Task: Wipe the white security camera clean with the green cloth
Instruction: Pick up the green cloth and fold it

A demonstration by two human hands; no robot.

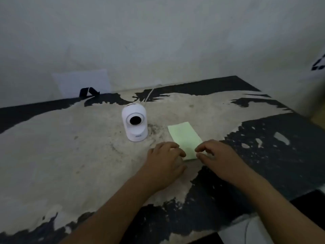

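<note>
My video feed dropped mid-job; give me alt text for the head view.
Both hands, left hand and right hand, rest at the near end of a folded green cloth lying flat on a worn table. The white security camera stands upright left of the cloth, untouched.

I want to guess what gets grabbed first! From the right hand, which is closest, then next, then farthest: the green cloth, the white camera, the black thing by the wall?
1. Green cloth, at the right hand's fingertips.
2. White camera, farther left.
3. Black thing, far left by the wall.
</note>
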